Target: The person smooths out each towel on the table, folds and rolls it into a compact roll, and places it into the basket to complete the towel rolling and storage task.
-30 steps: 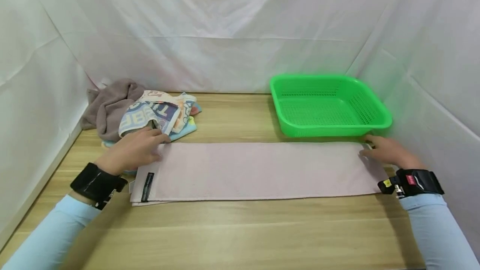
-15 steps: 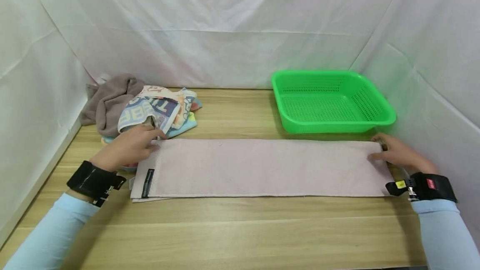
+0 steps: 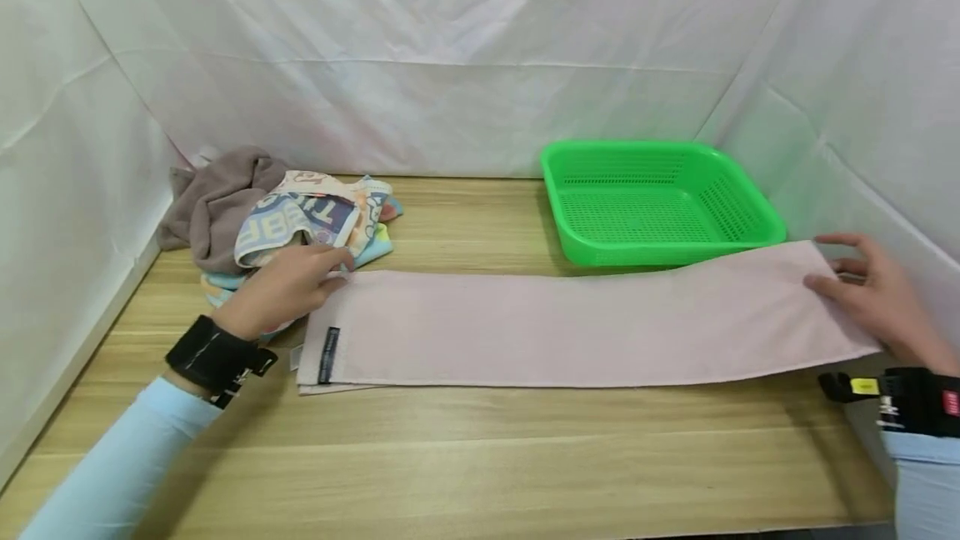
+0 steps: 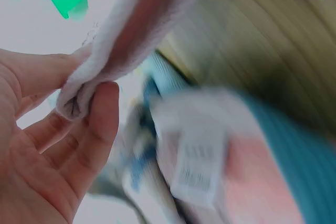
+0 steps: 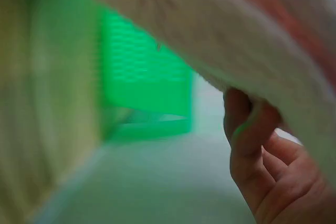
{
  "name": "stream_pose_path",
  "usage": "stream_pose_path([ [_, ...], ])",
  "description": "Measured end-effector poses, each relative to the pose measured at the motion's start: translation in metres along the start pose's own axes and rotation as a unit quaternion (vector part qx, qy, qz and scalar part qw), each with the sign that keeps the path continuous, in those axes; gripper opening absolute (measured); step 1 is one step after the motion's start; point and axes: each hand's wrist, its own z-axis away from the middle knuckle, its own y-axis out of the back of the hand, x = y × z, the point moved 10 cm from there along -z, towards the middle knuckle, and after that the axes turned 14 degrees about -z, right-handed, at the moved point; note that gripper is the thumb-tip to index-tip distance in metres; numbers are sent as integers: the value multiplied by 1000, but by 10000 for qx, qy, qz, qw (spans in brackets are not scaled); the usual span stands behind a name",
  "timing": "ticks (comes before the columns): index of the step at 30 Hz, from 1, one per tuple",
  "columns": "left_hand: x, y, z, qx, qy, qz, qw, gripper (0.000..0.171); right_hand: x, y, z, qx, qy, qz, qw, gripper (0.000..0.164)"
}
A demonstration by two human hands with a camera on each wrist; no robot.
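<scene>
A pale pink towel (image 3: 570, 332), folded into a long strip with a dark label near its left end, stretches across the table in the head view. My left hand (image 3: 288, 286) pinches its far left corner; the left wrist view shows the folded edge of the towel (image 4: 121, 40) between thumb and fingers (image 4: 102, 114). At the other end my right hand (image 3: 877, 290) grips the towel, which rises off the table there. In the right wrist view the fingers (image 5: 252, 124) close on the towel's edge, and the towel's underside (image 5: 210, 35) fills the upper part.
A green perforated basket (image 3: 652, 215) stands at the back right, just behind the towel. Crumpled cloths lie at the back left: a grey-brown towel (image 3: 225, 207) and a colourful printed one (image 3: 307, 219). White sheets (image 3: 465, 65) wall the wooden table (image 3: 465, 457) at the back and sides.
The right hand has lifted the towel's right end and moved right and up. The left hand has shifted right with its corner, and the towel has slid rightward.
</scene>
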Motion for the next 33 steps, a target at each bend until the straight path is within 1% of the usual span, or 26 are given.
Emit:
stream_pose_path([
  [2, 9, -7, -12, -74, -141, 85, 9998, 16, -11, 18, 1, 421, -184, 250, 9986, 57],
  [3, 13, -11, -18, -116, -196, 96, 9997, 16, -17, 26, 1, 595, -259, 263, 9975, 56],
  [6, 25, -22, -36, -253, -295, 170, 9991, 14, -36, 44, -2, 1026, -412, 97, 9938, 55],
  [7, 28, -26, -41, -289, -292, 199, 9990, 13, -43, 48, -3, 1105, -402, -58, 9930, 54],
  [8, 30, -30, -45, -305, -282, 227, 9989, 13, -52, 50, -6, 1159, -330, -227, 9924, 54],
  [11, 35, -40, -57, -372, -235, 405, 9982, 12, -82, 52, -10, 1225, -163, -488, 9911, 52],
  [15, 36, -48, -66, -431, -86, 642, 9970, 10, -127, 40, -12, 1104, -36, -637, 9918, 49],
  [17, 34, -49, -68, -465, 6, 733, 9962, 8, -153, 27, -13, 952, 77, -703, 9929, 49],
  [20, 28, -50, -66, -553, 74, 812, 9951, 4, -191, 1, -14, 696, 448, -905, 9925, 48],
  [24, 24, -52, -63, -803, 30, 921, 9925, 9, -230, -42, -14, 283, 919, -1433, 9850, 44],
  [27, 23, -55, -62, -1028, 75, 1011, 9895, 18, -250, -79, -17, -50, 1061, -1594, 9815, 41],
  [30, 24, -56, -60, -1126, 76, 1002, 9885, 24, -266, -117, -21, -361, 1096, -1517, 9817, 35],
  [33, 29, -54, -61, -1124, 1, 945, 9892, 27, -276, -155, -25, -647, 1111, -1363, 9823, 31],
])
